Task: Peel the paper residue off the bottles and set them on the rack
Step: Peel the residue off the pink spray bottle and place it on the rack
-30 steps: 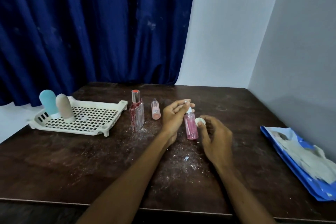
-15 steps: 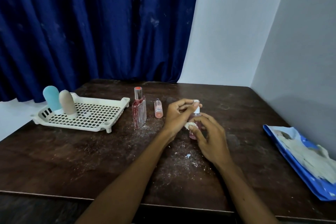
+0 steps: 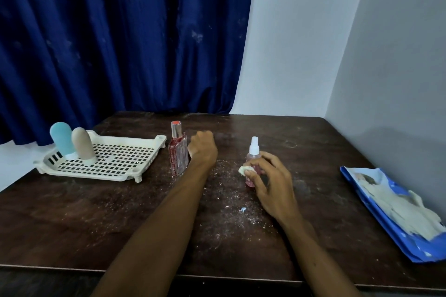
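A pink spray bottle (image 3: 254,152) with a white nozzle stands upright on the dark table. My right hand (image 3: 271,182) wraps around its lower body and presses a white paper wad (image 3: 246,171) against its side. My left hand (image 3: 202,149) is curled, knuckles toward me, just right of a tall red glass bottle (image 3: 178,155). It covers the spot where a small peach bottle lay, and its fingers are hidden. On the white perforated rack (image 3: 101,177) at the left stand a blue bottle (image 3: 60,137) and a beige bottle (image 3: 83,146), caps down.
Paper crumbs (image 3: 231,210) are scattered over the table in front of the bottles. A torn blue pouch (image 3: 398,214) with pale paper on it lies at the right edge, by the grey wall. A dark blue curtain hangs behind the table.
My left hand has let go of the spray bottle's top and moved left toward the red bottle, hiding the small peach bottle. My right hand stays on the spray bottle with the wad.
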